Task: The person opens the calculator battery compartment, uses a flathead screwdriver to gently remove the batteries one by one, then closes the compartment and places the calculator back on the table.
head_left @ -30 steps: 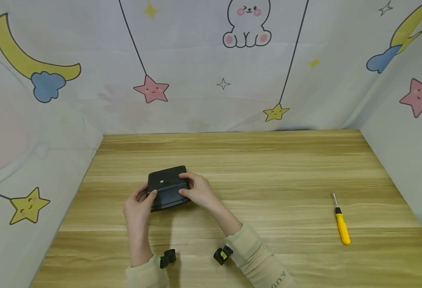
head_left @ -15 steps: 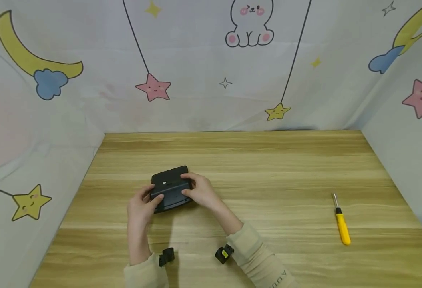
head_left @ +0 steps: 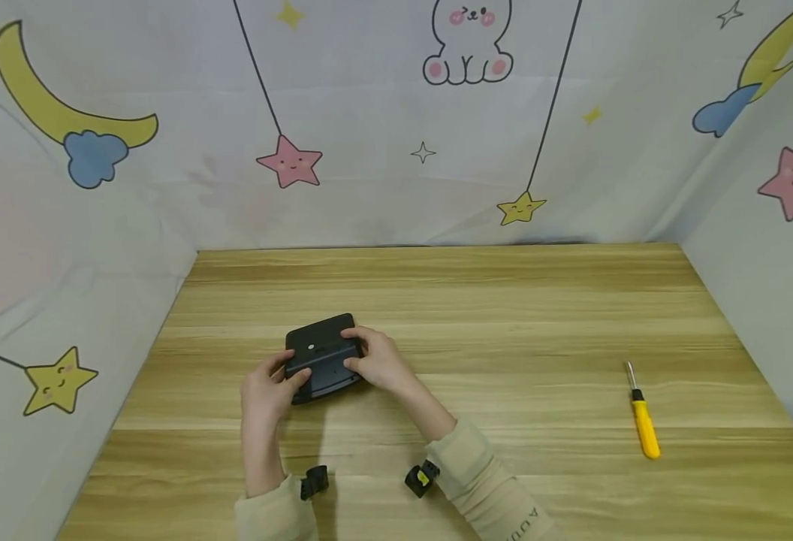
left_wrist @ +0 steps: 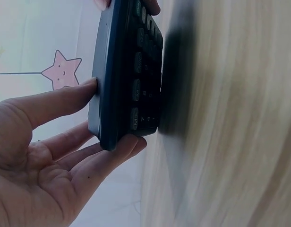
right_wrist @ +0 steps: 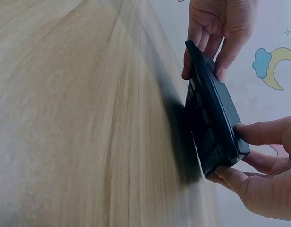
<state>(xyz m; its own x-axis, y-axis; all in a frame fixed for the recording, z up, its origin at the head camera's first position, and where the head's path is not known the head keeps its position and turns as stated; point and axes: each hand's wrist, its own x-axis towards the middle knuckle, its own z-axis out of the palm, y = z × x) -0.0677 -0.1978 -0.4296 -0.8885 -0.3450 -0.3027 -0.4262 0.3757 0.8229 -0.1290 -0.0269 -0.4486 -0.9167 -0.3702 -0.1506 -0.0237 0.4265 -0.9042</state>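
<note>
Calculator (head_left: 325, 368) is held in both hands over the table (head_left: 477, 323), tilted, back turned up toward the head camera, keys (left_wrist: 136, 90) facing the wood. Contact between its lower edge and the table can't be told; a shadow is cast just beside it.

Left end of calculator is pinched by the left hand (head_left: 264, 387): thumb on the back, fingers brought round to the key side. Right end is pinched likewise by the right hand (head_left: 379, 361). Grip at both ends is probably used so tilt is controlled and the middle of the back, pale dot (head_left: 312, 346) included, is left in sight.

Screwdriver (head_left: 646, 428) is laid well right of calculator, tip pointed away from the person, touched by neither hand. Spot looks chosen so it's out of the way but reachable.

Cartoon-printed cloth (head_left: 369, 203) is hung behind calculator, beyond the table's far edge. Wrist cameras (head_left: 314, 482) are worn nearer the person than calculator.
</note>
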